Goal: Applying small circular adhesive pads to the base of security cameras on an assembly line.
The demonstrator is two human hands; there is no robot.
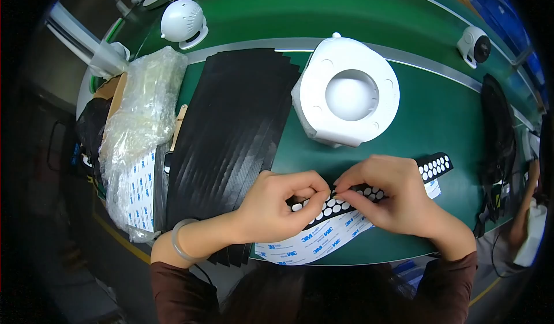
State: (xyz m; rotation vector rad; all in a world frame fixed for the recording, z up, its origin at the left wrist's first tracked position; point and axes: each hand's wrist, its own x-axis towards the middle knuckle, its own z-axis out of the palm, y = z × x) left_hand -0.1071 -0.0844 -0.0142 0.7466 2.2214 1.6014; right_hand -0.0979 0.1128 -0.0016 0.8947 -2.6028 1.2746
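A long black strip (437, 167) with rows of white round dots lies slantwise across the front of the green table. Beneath it is a white backing sheet (300, 249) with blue print. My left hand (283, 204) is closed in a pinch over the strip's middle, thumb and forefinger together. My right hand (389, 194) also pinches there, its fingertips almost meeting the left ones. A small dark bit shows between the fingertips, too small to name. Both hands hide part of the strip, and some dots by the right fingers look dark.
Left of my hands lies a stack of black sheets (231, 110), with a bubble-wrapped bundle (144, 93) beyond. A large white ring-shaped housing (311, 81) stands behind my hands. White cameras (183, 23) sit on the back ledge. A black bag (497, 128) is at right; another person's arm (526, 203) shows.
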